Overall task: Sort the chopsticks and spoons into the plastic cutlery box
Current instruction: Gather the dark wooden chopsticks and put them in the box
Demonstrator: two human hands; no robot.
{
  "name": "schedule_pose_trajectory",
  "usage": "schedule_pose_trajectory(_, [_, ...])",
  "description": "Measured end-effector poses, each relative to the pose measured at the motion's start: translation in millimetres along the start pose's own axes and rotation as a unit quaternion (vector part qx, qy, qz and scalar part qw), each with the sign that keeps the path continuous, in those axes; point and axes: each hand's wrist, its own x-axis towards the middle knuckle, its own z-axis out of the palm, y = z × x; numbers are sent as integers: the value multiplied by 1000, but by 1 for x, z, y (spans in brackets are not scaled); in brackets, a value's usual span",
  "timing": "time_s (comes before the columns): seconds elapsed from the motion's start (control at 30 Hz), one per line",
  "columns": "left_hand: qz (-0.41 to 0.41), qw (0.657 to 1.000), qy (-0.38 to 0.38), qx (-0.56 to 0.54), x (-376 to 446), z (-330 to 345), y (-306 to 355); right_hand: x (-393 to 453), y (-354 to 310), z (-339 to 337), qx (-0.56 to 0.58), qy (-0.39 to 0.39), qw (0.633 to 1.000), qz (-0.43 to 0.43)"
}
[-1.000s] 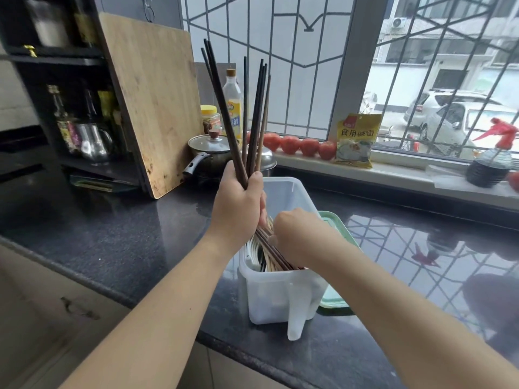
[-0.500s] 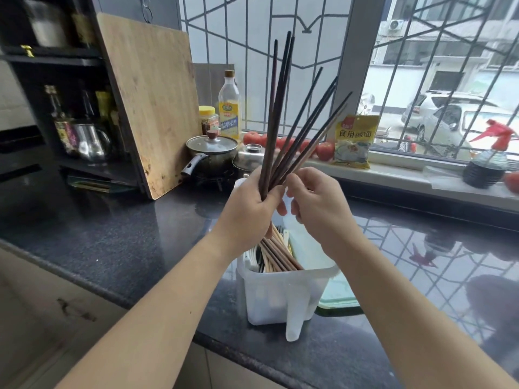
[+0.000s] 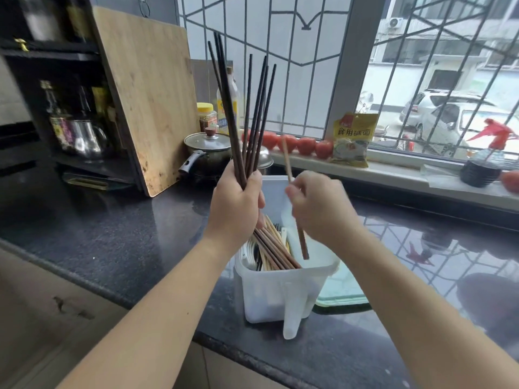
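Note:
A white translucent plastic cutlery box (image 3: 283,293) stands on the dark counter near its front edge. Its left side holds brown and pale chopsticks (image 3: 276,248) and some white spoons (image 3: 248,255). My left hand (image 3: 237,206) is above the box, shut on a bundle of several dark chopsticks (image 3: 250,116) that point upward and fan out. My right hand (image 3: 320,209) is over the box's right side, pinching a single brown chopstick (image 3: 302,242) whose lower end reaches into the right compartment.
A green-rimmed lid (image 3: 342,293) lies right of the box. Behind stand a lidded pot (image 3: 207,153), an oil bottle, a jar and a leaning wooden cutting board (image 3: 148,96). Tomatoes (image 3: 306,146), a yellow packet and a spray bottle (image 3: 484,161) sit on the windowsill.
My right hand has left the dark bundle, taken a single brown chopstick and lowered it into the box's right side. The bundle in my left hand has swung back upright.

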Motion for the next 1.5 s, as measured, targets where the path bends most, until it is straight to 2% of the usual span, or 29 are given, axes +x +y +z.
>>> schedule_pose_trajectory(0.07, [-7, 1000, 14, -23, 0, -1, 1, 2, -3, 14, -175, -138, 975, -16])
schedule_pose_trajectory(0.13, [-10, 999, 18, -30, 1, -3, 1, -2, -7, 26, -262, -201, 943, -52])
schedule_pose_trajectory(0.2, [-11, 1000, 8, -27, 1, -3, 1, -7, -6, 33, -289, -215, 931, -64])
schedule_pose_trajectory(0.3, [-9, 1000, -13, -21, 1, -5, 1, -7, -3, 39, -279, -200, 939, -36])
schedule_pose_trajectory(0.37, [-5, 1000, -22, -10, 0, -5, 0, -4, -2, 38, -213, -146, 966, -22])
schedule_pose_trajectory(0.43, [2, 1000, -22, -1, -1, -5, 0, -2, -3, 29, -40, -43, 998, -2])
schedule_pose_trajectory(0.5, [10, 1000, -24, 6, -2, -6, -2, -1, -6, 18, 164, 25, 986, 18])
schedule_pose_trajectory(0.57, [14, 999, -44, 16, -3, -5, -1, -3, -10, 11, 266, 19, 964, 11])
schedule_pose_trajectory(0.7, [24, 993, -109, 31, -6, -3, 4, -5, -10, 10, 304, -1, 952, -23])
schedule_pose_trajectory(0.8, [20, 994, -105, 30, -7, -3, 4, -6, -7, 7, 326, 22, 945, -13])
schedule_pose_trajectory(0.87, [3, 997, -78, 25, -7, -5, 2, -6, -7, 1, 395, 108, 912, 12])
schedule_pose_trajectory(0.93, [2, 998, -58, 26, -6, -6, 1, -2, -4, -10, 444, 238, 863, 50])
schedule_pose_trajectory(0.97, [8, 998, -51, 26, -7, -6, 1, 1, -1, -16, 423, 285, 858, 56])
schedule_pose_trajectory(1.0, [13, 999, -45, 23, -7, -5, 1, 6, 3, -22, 365, 302, 879, 47])
schedule_pose_trajectory(1.03, [15, 999, -37, 14, -8, -4, 1, 11, 7, -27, 278, 274, 920, 29])
schedule_pose_trajectory(1.07, [16, 999, -30, 2, -8, -3, 1, 13, 7, -29, 177, 195, 965, 13])
schedule_pose_trajectory(1.1, [14, 1000, -23, -13, -9, -3, 2, 13, 4, -27, 80, 82, 993, 6])
schedule_pose_trajectory(1.13, [11, 999, -19, -28, -9, -2, 2, 12, 1, -22, -6, -35, 999, 7])
schedule_pose_trajectory(1.17, [6, 999, -17, -42, -9, -2, 3, 9, -2, -14, -90, -122, 988, 7])
schedule_pose_trajectory(1.2, [3, 999, -16, -52, -9, -2, 3, 6, -5, -6, -167, -172, 971, 0])
schedule_pose_trajectory(1.27, [2, 998, -15, -55, -9, -3, 3, 4, -10, 10, -259, -211, 942, -22])
schedule_pose_trajectory(1.37, [0, 999, -10, -51, -10, -4, 4, 0, -14, 23, -303, -252, 919, -32])
schedule_pose_trajectory(1.5, [-5, 999, -7, -50, -11, -4, 3, -4, -11, 30, -308, -219, 926, -14])
